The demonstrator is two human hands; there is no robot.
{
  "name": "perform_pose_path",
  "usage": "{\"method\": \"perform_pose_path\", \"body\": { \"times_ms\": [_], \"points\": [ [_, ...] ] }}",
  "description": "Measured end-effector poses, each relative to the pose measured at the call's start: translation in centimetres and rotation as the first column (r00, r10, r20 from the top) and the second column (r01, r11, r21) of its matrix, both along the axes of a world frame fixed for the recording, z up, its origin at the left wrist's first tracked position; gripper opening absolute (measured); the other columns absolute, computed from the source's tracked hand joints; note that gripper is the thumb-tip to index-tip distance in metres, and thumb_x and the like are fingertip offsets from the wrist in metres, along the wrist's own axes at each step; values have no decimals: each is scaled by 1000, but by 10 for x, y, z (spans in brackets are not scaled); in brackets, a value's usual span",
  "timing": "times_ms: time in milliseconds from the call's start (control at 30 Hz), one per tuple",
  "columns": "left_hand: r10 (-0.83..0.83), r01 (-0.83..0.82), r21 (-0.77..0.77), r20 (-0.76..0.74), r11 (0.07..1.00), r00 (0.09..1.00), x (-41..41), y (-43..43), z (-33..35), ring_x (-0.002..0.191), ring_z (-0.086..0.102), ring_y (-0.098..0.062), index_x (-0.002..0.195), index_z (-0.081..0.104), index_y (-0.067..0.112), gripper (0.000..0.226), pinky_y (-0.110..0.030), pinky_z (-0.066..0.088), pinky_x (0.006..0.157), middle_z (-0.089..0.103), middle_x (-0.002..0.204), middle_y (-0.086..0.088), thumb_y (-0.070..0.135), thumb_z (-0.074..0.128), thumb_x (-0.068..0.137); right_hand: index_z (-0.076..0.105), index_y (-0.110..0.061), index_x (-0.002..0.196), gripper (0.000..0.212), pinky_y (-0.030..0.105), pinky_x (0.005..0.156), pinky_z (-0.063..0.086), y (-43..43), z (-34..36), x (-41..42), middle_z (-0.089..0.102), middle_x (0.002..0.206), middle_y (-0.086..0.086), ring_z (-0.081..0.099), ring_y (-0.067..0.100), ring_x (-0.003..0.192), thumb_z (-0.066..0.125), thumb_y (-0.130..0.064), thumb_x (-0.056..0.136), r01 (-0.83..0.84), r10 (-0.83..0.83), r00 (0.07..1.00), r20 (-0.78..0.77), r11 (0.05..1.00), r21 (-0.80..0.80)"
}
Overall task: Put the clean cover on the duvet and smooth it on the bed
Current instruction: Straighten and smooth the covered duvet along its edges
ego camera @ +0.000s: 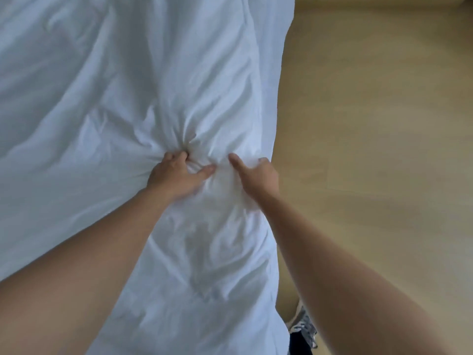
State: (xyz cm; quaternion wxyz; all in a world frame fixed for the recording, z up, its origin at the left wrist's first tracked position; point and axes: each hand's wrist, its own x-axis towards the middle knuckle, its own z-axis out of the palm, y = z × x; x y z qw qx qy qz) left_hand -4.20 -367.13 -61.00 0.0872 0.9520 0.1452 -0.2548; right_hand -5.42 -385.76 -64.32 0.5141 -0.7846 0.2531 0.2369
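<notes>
A white duvet cover (107, 93) with the duvet inside fills the left and middle of the head view, creased and bunched. My left hand (176, 172) grips a gathered knot of the white fabric near the middle, with folds radiating from its fingers. My right hand (256, 172) grips the cloth just to the right of it, thumb stretched toward the left hand. The two hands are about a hand's width apart. The bed under the duvet is hidden.
A light wooden floor (378, 124) lies along the right side. The duvet's right edge hangs down beside it. A patterned slipper or shoe (304, 326) shows at the bottom, next to the hanging edge.
</notes>
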Motion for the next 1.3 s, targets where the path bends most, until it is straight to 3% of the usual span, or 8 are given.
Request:
{"method": "perform_pose_path", "body": {
  "times_ms": [167, 267, 433, 700, 833, 967, 1133, 1300],
  "points": [
    [-61, 59, -28, -100, 998, 993, 16, 0, 24, 121, 55, -33, 127, 57, 19, 62, -40, 45, 98, 57, 134, -12, 69, 40, 95, 62, -4, 109, 51, 32, 78, 47, 12, 22, 19, 65, 102, 5, 60, 24, 93, 65, -52, 92, -62, 57, 997, 47, 990, 126],
    [-151, 144, 53, 164, 988, 975, 34, 6, 46, 101, 59, -35, 99, 65, 17, 37, -41, 49, 80, 67, 110, -12, 45, 41, 103, 60, -6, 99, 41, 31, 67, 37, -9, 18, 1, 63, 91, 3, 57, 23, 85, 54, -46, 100, -5, 2, 991, 131, 1000, 24],
    [-521, 451, 261, 379, 853, 765, 86, 6, 60, 106, 52, -38, 114, 70, 17, 33, -45, 49, 80, 56, 122, -10, 0, 67, 87, 60, -10, 119, 64, 33, 80, 41, -3, 11, 21, 66, 116, 8, 59, 29, 114, 56, -67, 90, -121, 125, 987, -100, 992, 42],
    [-806, 874, 362, -378, 324, 456, 200, -26, 50, 152, 6, -33, 155, 14, 48, 102, -49, 21, 118, -1, 168, 0, 39, 80, 78, 60, -8, 117, 67, 35, 88, 51, 11, 11, 75, 66, 115, 7, 62, 29, 111, 66, -66, 84, -296, 311, 936, -165, 949, 111],
    [-837, 938, 332, -483, 98, 258, 234, -35, 28, 153, -13, -35, 157, 3, 39, 136, -66, -5, 119, -11, 167, -5, 59, 90, 54, 57, -10, 112, 54, 39, 92, 51, 21, 0, 78, 64, 115, 9, 61, 31, 109, 61, -60, 91, -239, 253, 946, -204, 967, 91],
    [-883, 971, 237, -463, -41, 76, 243, -42, 16, 153, -1, -34, 150, 25, 36, 124, -62, -5, 121, 4, 165, -8, 60, 91, 47, 58, -6, 113, 57, 33, 81, 46, 22, 0, 74, 64, 114, 11, 61, 32, 108, 55, -60, 95, -187, 195, 952, -234, 981, 56],
    [-847, 1000, 26, -532, -15, 1, 290, -95, 16, 119, 44, -28, 120, 61, 35, 74, -41, 42, 104, 47, 111, 6, 57, 89, 55, 60, -7, 109, 58, 33, 79, 45, 16, 2, 78, 60, 101, 6, 61, 31, 104, 55, -63, 93, -161, 174, 954, -243, 984, 72],
    [-802, 947, 57, -549, -317, -236, 279, -89, 2, 113, 54, -24, 100, 69, 26, 44, -37, 33, 110, 59, 98, 14, 43, 85, 63, 59, -11, 93, 53, 33, 73, 44, 10, 0, 80, 61, 90, 2, 57, 25, 88, 54, -65, 93, -117, 144, 959, -243, 985, 124]
  ]
}}
